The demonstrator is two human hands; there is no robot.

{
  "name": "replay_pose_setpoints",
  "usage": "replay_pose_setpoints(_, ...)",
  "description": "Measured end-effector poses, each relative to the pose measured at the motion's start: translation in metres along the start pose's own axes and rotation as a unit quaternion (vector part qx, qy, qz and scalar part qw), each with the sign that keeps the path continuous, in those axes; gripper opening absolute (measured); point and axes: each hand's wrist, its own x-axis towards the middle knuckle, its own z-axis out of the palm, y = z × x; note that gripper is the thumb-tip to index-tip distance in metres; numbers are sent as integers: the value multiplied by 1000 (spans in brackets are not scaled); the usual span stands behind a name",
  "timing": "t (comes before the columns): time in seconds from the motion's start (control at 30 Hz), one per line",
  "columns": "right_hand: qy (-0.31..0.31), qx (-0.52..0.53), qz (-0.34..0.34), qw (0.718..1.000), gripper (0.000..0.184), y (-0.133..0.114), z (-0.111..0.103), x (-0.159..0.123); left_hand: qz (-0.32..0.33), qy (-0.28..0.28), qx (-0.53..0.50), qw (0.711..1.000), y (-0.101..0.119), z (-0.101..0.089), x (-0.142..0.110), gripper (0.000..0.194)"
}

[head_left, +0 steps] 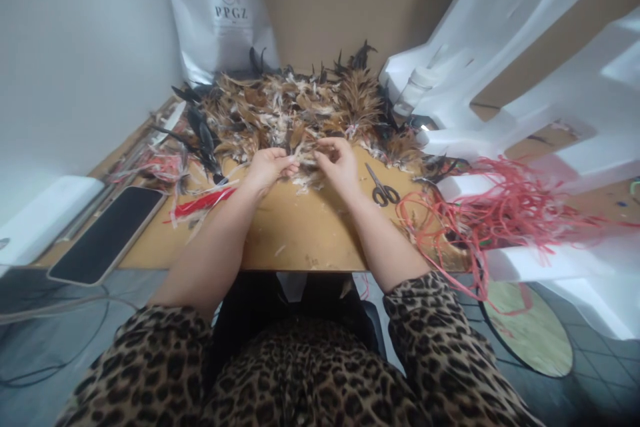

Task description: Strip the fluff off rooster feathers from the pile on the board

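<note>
The left hand [274,168] pinches feathers [299,149] beside the right hand [338,163], 1 pair of scissors [384,194] lying on the table [300,233].

Countless feathers [300,103]; one left hand [271,169], one right hand [341,163]; one phone [107,237]; one pair of scissors [382,189].

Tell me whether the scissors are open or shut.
Shut. The scissors lie with blades together, tapering to one narrow point.

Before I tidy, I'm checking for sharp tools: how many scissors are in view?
1: the scissors lie on the table, right of the right hand. Others may be hidden under the feathers.
</note>
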Motion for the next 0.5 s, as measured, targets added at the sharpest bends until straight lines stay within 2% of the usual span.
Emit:
replay_pose_setpoints(0.07, 54, 8, 8, 998, 22, -8, -2, -1, 20, 26, -28, 999, 0, -1, 3, 13)
replay_pose_setpoints(0.1, 56, 24, 22, 998, 21, -12, -3, -2, 28, 36, -38, 998, 0, -2, 4, 14)
replay_pose_setpoints(0.2, -14, 102, 91, 991, 27, -15, 1, -4, 36, 55, -51, 997, 1, -2, 5, 16)
replay_pose_setpoints(0.3, -70, 159, 162, 971, 34, -12, 11, -7, 41, 71, -59, 995, 0, 1, 4, 19)
replay_pose_setpoints(0.5, -43, 275, 250, 927, 38, -6, 27, -11, 46, 39, -37, 997, -5, 10, 0, 23)
